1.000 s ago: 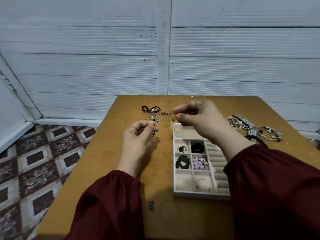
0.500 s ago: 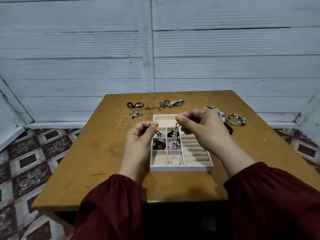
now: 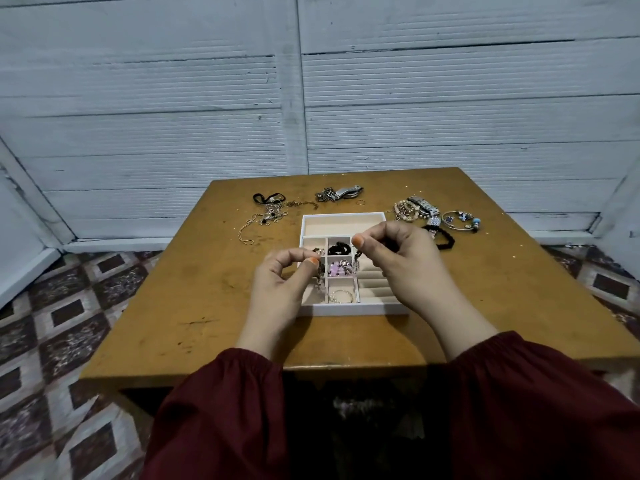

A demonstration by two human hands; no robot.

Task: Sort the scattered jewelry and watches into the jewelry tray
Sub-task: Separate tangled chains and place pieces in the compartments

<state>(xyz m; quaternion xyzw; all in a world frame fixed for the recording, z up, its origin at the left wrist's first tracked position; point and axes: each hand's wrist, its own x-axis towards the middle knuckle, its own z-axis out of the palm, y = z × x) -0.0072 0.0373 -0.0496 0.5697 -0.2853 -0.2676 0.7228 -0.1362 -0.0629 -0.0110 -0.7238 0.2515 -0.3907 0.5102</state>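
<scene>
A white jewelry tray [image 3: 346, 309] with cream compartments lies mid-table. My left hand [image 3: 280, 282] and my right hand [image 3: 401, 261] hover over it, each pinching one end of a thin metal chain [image 3: 356, 263] that hangs down into the tray. The compartments hold a black band [image 3: 337, 249], purple beads [image 3: 337, 270] and a thin ring bracelet [image 3: 341, 295]. Loose chains [image 3: 266, 216] lie at the far left of the table, a metal watch [image 3: 341, 194] at the back, and watches and bracelets [image 3: 415, 207] at the far right.
A charm bangle [image 3: 462, 220] and a black band [image 3: 445, 239] lie to the right of the tray. The wooden table [image 3: 194, 292] stands against a white panelled wall, with patterned floor tiles on both sides.
Both hands carried the chain from the back left pile to above the tray, then lowered it toward the compartments. The view pulled back and shifted, showing the whole table.
</scene>
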